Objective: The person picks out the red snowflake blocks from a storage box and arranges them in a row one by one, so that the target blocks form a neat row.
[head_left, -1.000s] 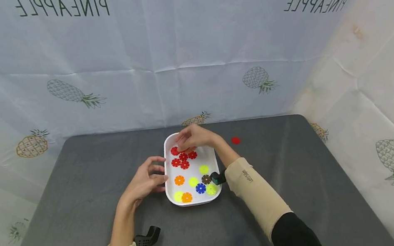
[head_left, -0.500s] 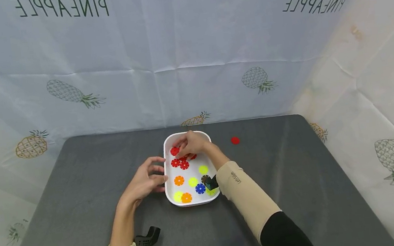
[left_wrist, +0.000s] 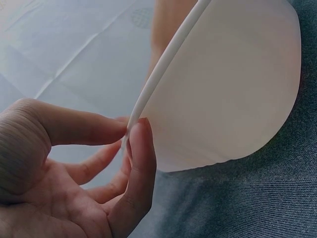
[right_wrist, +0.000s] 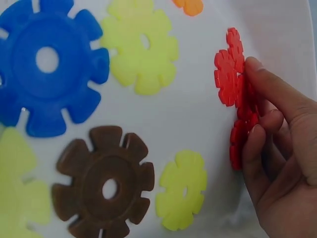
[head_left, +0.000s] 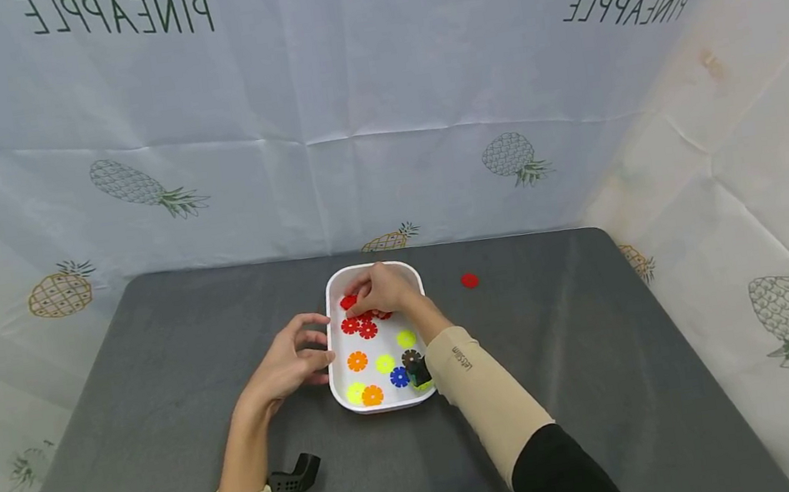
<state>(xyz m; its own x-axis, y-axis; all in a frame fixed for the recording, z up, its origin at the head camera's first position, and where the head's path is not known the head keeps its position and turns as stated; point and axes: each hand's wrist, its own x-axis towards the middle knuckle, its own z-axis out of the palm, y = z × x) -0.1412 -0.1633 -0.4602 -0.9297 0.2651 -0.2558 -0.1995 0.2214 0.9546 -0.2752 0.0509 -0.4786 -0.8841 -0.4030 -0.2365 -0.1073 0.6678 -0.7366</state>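
A white tray [head_left: 384, 343] holds several notched plastic discs. My left hand [head_left: 290, 365] is at its left side; in the left wrist view, thumb and a finger pinch the tray's rim [left_wrist: 157, 74]. Over the tray's far half, my right hand [head_left: 387, 289] has curled fingers among the red notched discs [head_left: 368, 330]. In the right wrist view its thumb and forefinger pinch at a red notched disc [right_wrist: 238, 144], next to another red disc [right_wrist: 226, 78]. The fingers partly hide this red group, so how the pieces join cannot be made out.
Toward the tray's near end lie orange [head_left: 357, 361], yellow [head_left: 385, 363], blue [right_wrist: 47, 62] and brown [right_wrist: 104, 183] notched discs. A lone red disc [head_left: 470, 280] lies on the grey table [head_left: 567, 339] right of the tray. A patterned white cloth [head_left: 340, 77] hangs behind.
My right hand has moved from near the tray's far edge down and slightly left onto the red discs, shifting little in the last half second. The left hand stays at the rim.
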